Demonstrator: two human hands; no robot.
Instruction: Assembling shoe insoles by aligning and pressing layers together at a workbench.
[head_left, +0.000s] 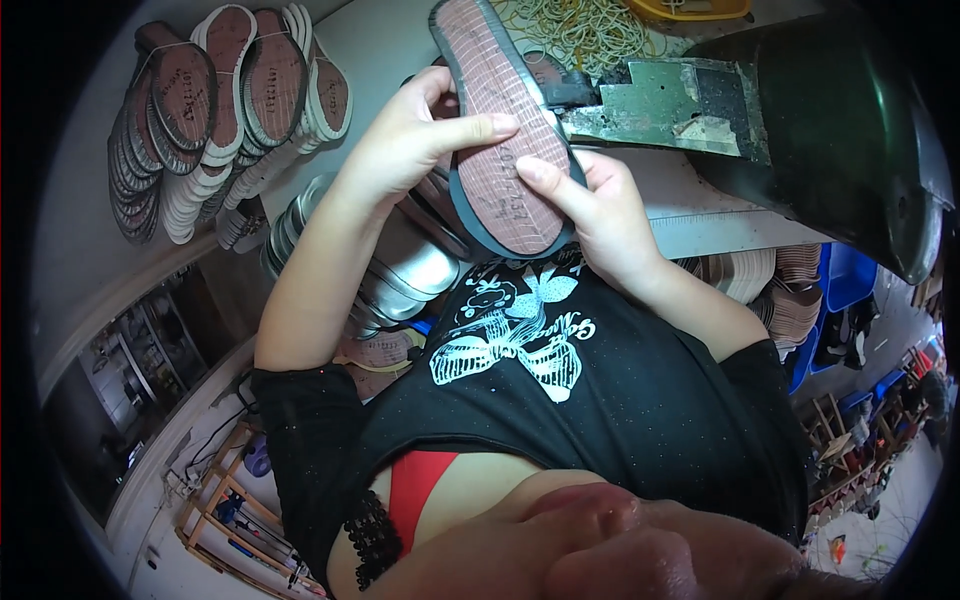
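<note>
Reddish-brown sole point(500, 155), fingers point(432, 82) partly hidden behind it

Cool, moderate light, held sole point(490, 90) fairly sharp, glare on silvery metal point(408, 268), green hood point(830, 130) mostly shadowed, far clutter point(835, 435) soft, edges bowed, corners black.

A matt, fibreboard-like face is presented by the held sole point(500, 110), bordered by a smooth, rubber-like dark rim; similar matt faces are seen on the stacked soles point(230, 90) toward the left edge of the smooth, pale tabletop point(370, 45); the machine housing point(830, 120), toward the right edge, is finished in glossy dark green; its arm plate point(650, 105) is metal, roughened by chipped paint; polished, metallic-looking surfaces are shown by the silvery pieces point(415, 255); the shirt point(660, 390) is made of matt black cloth.
</note>
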